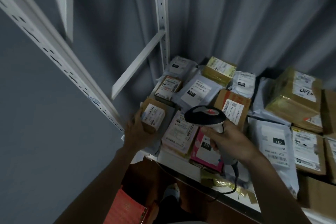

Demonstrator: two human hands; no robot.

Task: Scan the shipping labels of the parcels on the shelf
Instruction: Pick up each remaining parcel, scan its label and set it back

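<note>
Parcels (198, 89) crowd the shelf (174, 158); left hand (138, 132) grips a small box (152, 116), right hand (231, 142) a scanner (205, 116).

A white shelf (174, 158) with perforated metal uprights carries a crowd of parcels lying flat, packed edge to edge: small brown cardboard boxes (153, 115) at the left corner, grey poly mailers (195, 90) among them, a pink package (207, 152) at the front edge, larger taped cartons (292, 100) on the right
</note>
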